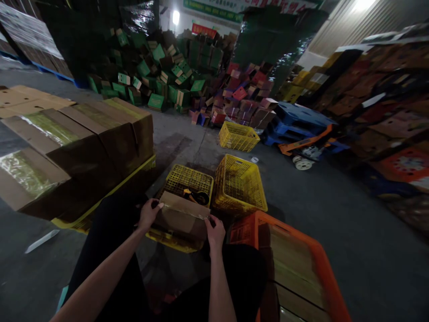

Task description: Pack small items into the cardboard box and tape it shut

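Head view: the cardboard box lies on the near half of a meshed yellow crate, directly between the two hands, its long axis running from one grip to the other. Left hand grasps its left end, thumb on the upper edge; right hand pinches the right end, though whether on card or on the clear tape is unclear. Neither is nearer. A tape dispenser sits just beyond, toward the crate's far right corner. An open yellow crate stands just right; an orange crate, nearer, holds taped cartons. Left, brown boxes rest on a long yellow crate.
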{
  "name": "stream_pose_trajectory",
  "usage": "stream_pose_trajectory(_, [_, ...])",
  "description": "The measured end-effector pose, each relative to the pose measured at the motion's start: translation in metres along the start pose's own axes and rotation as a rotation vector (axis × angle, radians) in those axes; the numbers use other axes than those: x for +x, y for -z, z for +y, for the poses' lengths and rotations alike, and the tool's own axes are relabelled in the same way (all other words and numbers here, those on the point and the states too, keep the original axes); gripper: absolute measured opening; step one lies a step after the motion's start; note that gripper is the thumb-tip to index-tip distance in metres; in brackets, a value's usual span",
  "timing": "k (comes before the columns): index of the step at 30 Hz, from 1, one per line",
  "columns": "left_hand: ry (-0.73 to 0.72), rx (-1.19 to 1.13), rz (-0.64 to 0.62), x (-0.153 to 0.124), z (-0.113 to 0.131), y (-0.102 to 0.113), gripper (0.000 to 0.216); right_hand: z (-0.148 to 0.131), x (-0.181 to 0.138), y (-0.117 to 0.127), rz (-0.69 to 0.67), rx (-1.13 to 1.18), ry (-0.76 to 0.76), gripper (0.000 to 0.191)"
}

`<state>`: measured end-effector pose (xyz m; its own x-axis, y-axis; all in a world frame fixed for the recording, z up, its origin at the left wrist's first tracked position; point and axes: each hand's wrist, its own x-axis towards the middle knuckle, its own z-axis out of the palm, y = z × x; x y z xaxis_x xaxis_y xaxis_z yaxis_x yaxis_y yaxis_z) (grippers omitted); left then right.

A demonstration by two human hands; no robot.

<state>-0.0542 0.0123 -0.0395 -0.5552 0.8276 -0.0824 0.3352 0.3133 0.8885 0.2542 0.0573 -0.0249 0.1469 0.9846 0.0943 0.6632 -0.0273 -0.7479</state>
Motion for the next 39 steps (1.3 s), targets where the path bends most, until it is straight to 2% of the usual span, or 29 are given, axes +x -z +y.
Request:
stream_pose_trajectory(4, [0.017,0.004,0.020,0.002,-0.004,-0.002,0.045,0.003,0.000,-0.002,0.018,0.007,-0.054,0.042])
stream_pose_trajectory(12, [-0.005,0.007,-0.035,0.004,-0.007,-0.003,0.051,-0.001,-0.002,0.002,-0.025,0.125,-0.145,0.034])
stream_pose_trajectory(22, [-0.005,-0.022,-0.081,0.007,-0.003,-0.004,0.043,0.006,-0.010,-0.002,0.078,0.232,-0.090,0.044])
stream_pose_trajectory(27, [0.000,-0.048,-0.079,0.006,-0.006,-0.010,0.047,0.009,-0.013,0.001,0.108,0.167,-0.102,0.043])
stream_pose_trajectory(35, [-0.023,-0.008,-0.073,0.005,-0.007,-0.012,0.041,-0.006,-0.011,-0.009,0.044,0.060,-0.210,0.041])
stream_pose_trajectory(39, [-0.046,0.034,-0.073,0.002,-0.004,-0.013,0.042,-0.009,-0.012,-0.015,0.099,-0.095,-0.156,0.035])
